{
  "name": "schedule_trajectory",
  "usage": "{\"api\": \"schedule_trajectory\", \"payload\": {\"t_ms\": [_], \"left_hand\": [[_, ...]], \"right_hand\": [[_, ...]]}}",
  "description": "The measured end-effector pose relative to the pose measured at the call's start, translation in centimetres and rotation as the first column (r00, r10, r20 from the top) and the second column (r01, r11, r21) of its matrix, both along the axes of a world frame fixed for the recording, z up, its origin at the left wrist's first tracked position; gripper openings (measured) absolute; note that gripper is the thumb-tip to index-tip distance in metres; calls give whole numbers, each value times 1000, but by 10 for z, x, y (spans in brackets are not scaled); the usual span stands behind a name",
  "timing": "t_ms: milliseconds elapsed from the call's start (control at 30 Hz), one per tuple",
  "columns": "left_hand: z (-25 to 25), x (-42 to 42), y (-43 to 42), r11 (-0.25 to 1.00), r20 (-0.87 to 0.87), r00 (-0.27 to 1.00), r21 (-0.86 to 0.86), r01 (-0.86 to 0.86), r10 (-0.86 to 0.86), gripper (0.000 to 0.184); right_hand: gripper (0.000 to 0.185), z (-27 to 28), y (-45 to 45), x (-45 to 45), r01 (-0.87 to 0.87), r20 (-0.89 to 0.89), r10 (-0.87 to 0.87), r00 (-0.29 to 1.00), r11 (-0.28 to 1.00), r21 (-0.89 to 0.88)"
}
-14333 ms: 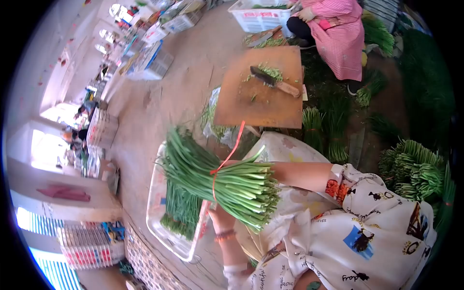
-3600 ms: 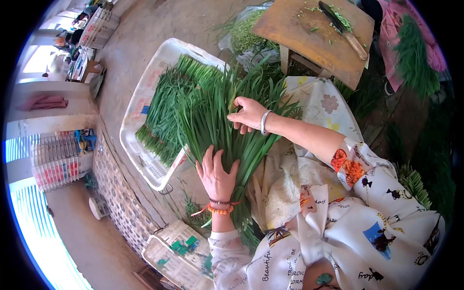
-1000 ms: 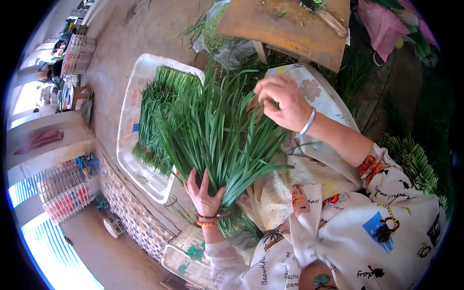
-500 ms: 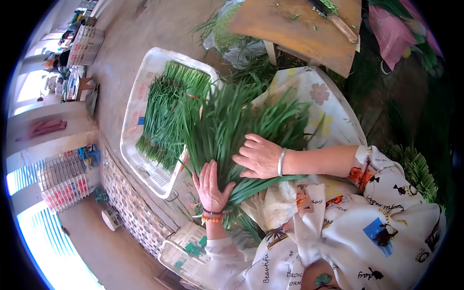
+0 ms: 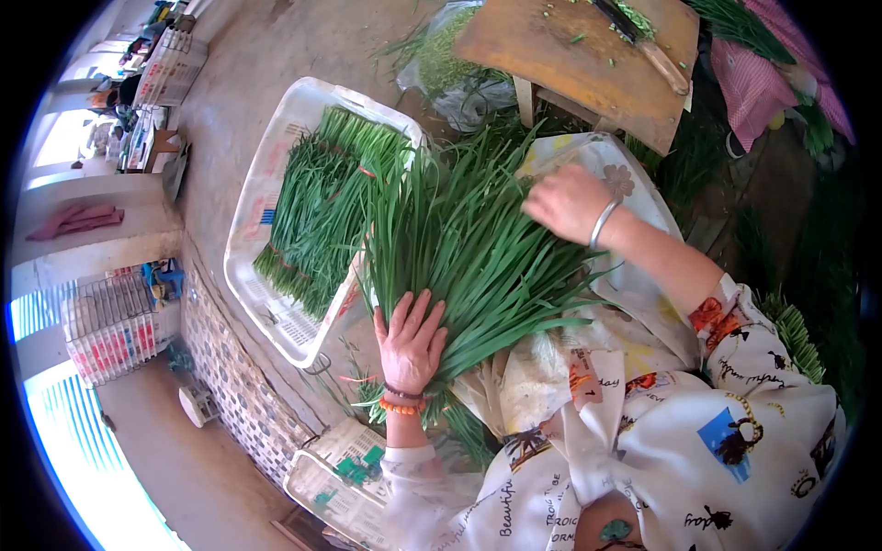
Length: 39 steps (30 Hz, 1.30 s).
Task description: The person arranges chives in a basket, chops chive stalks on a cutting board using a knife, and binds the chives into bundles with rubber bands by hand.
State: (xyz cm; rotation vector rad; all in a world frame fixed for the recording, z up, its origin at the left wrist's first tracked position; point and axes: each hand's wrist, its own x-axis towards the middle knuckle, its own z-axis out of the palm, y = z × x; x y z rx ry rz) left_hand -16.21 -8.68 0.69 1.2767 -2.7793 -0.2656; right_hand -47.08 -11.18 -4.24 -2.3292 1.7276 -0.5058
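A loose fanned pile of long flat green garlic chives (image 5: 487, 248) lies over my lap, on a pale flowered apron (image 5: 634, 275). My left hand (image 5: 411, 342) rests flat on the near left part of the pile, its fingers spread. Beyond the pile's right side, my right hand (image 5: 571, 204) is raised with curled fingers, slightly blurred; whether a leaf is pinched in them is hidden. To the left, a white plastic crate (image 5: 241, 230) holds chive bundles (image 5: 322, 202) tied with red bands.
A low wooden table (image 5: 542, 41) with a knife (image 5: 657, 60) and chopped green bits stands ahead. Beside it is a plastic bag (image 5: 459, 78) of greens. Another person's pink checked clothing (image 5: 749, 83) shows at upper right. A second crate (image 5: 340, 477) sits by my left arm.
My right hand has lifted off the chives and moved up and right, its fingers curling. The leaves now fan out wider. My left hand stays on the pile, shifted slightly.
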Motion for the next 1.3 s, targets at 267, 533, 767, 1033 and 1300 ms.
{"api": "schedule_trajectory", "payload": {"t_ms": [267, 533, 767, 1033, 1300], "left_hand": [[2, -3, -1, 1000, -18, 1000, 3, 5, -5, 34], [5, -6, -2, 1000, -22, 1000, 1, 5, -5, 34], [2, -3, -1, 1000, -28, 1000, 3, 0, 0, 34], [2, -5, -3, 1000, -19, 1000, 10, -3, 4, 35], [2, -6, -3, 1000, 1, 1000, 3, 0, 0, 34]], "right_hand": [[7, 40, -24, -13, 118, 315, -49, 948, 972, -202], [10, 6, -38, 21, 14, 123, 20, 992, 964, -264], [10, 17, -57, -9, 338, 326, -238, 915, 893, -296], [9, 10, -32, 0, 50, 258, 2, 966, 980, -193], [9, -2, -41, 23, 45, 217, 20, 976, 956, -290]]}}
